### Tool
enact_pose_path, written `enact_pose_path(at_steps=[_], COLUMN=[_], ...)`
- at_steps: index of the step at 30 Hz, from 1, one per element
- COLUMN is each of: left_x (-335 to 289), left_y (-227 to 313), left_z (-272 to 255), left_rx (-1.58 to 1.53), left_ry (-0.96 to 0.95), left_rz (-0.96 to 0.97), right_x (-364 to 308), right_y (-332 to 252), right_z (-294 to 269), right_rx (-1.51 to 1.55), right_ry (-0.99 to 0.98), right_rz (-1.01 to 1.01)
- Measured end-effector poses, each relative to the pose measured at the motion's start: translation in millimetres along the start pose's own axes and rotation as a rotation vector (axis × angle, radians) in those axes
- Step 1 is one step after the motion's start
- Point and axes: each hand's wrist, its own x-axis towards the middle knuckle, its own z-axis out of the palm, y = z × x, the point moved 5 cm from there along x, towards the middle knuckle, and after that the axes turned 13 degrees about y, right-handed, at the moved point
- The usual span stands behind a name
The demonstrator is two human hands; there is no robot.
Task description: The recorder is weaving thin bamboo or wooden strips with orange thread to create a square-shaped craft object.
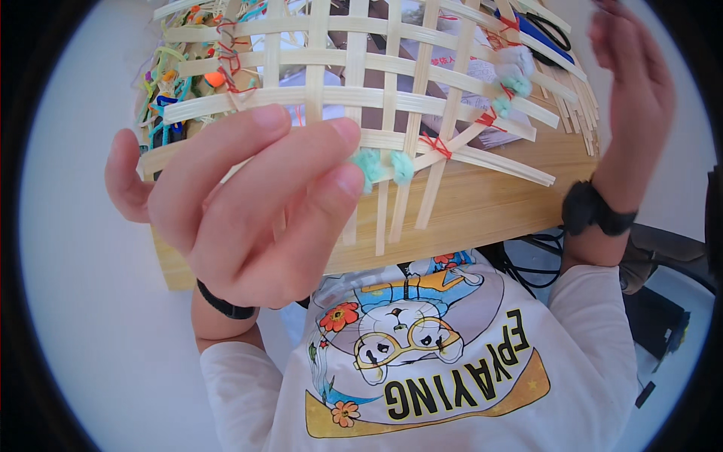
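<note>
A woven lattice of pale flat strips [316, 66] spans the upper middle, its loose strip ends fanning toward me. My left hand [248, 196] is closed at the lattice's near edge, fingers curled and tips pressed close together; the exact grip is partly hidden. Right beside those fingertips are mint-green yarn tufts [402, 167]. Red thread [436, 146] ties several crossings, and white and mint tufts [515, 66] line the right side. Raised at the upper right, apart from the lattice, my right hand [636, 90] is blurred, and its fingertips run toward the top edge.
Under the lattice is a wooden table [482, 200] with printed sheets [493, 98]. Colourful yarn scraps [162, 105] lie at the left. Black-handled scissors [553, 34] and loose strips [576, 113] are at the far right. Black cables [520, 264] hang below the table edge.
</note>
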Motion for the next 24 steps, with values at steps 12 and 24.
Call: enact_pose_path(at_steps=[12, 24], left_x=[-16, -28], left_y=[-34, -38], left_z=[45, 49], left_rx=[-0.682, -0.637], left_ry=[-0.034, -0.144], left_rz=[-0.945, -1.129], right_x=[-19, -54], right_y=[-64, -75], right_z=[30, 58], right_rx=[0.219, -0.156], right_ry=[-0.61, -0.68], right_rz=[-0.176, -0.688])
